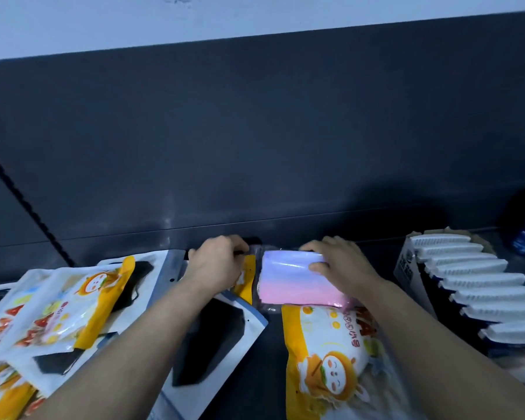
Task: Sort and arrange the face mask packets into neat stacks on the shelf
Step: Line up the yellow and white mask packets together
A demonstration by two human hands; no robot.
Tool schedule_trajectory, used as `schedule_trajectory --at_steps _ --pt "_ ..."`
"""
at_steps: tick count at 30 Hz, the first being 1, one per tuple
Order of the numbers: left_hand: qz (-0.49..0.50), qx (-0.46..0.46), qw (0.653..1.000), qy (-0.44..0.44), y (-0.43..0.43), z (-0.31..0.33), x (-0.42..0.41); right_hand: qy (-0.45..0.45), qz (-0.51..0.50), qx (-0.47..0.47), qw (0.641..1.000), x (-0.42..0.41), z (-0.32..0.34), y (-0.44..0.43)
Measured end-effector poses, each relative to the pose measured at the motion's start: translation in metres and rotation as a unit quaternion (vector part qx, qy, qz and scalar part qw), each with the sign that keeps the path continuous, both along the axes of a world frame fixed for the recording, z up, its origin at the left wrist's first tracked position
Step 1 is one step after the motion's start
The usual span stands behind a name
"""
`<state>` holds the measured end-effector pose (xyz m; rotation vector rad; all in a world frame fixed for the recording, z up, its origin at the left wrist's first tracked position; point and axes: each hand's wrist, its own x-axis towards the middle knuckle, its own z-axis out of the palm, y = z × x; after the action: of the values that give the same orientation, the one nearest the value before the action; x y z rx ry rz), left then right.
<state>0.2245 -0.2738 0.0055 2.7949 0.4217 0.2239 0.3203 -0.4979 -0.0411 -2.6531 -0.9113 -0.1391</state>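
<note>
Now, on the left of the dark shelf point(273, 368) lies a messy pile of white and yellow cartoon packets point(55, 310). Next, the left hand point(215, 265) curls its fingers round the far end of a thin yellow packet point(246, 278). Just right of it, touching, sits the shiny pink and purple packet point(291, 281), lying long side left to right. The right hand point(335, 262) is nearest and grips its right end, thumb on top.

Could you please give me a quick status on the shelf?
Both hands, left and right, on pink packet at the back. Yellow packets loose left. Nothing blocking.
</note>
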Motion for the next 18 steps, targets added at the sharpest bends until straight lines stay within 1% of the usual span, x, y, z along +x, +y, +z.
schedule_trajectory --at_steps 3,6,8,10,12,15,18 --pt "0.001 -0.033 0.999 -0.040 -0.002 0.000 0.002 -0.126 -0.061 0.021 0.990 0.002 0.009 -0.011" --pt "0.000 -0.057 0.995 -0.077 -0.003 0.000 0.003 -0.185 -0.101 -0.015 0.977 -0.001 0.027 -0.018" --pt "-0.005 -0.064 0.993 -0.097 -0.002 0.002 -0.001 -0.200 -0.109 -0.051 0.972 -0.009 0.038 -0.021" --pt "-0.005 -0.069 0.992 -0.109 0.003 0.004 -0.008 -0.204 -0.116 -0.054 0.971 -0.021 0.049 -0.020" --pt "0.009 -0.072 0.989 -0.129 0.012 0.006 -0.017 -0.187 -0.113 -0.013 0.976 -0.036 0.066 -0.015" --pt "0.058 -0.075 0.980 -0.178 0.035 0.012 -0.039 -0.115 -0.078 0.057 0.989 -0.064 0.088 0.009" --pt "0.120 -0.080 0.965 -0.217 0.068 0.018 -0.068 -0.065 -0.063 0.069 0.994 -0.087 0.088 0.044"
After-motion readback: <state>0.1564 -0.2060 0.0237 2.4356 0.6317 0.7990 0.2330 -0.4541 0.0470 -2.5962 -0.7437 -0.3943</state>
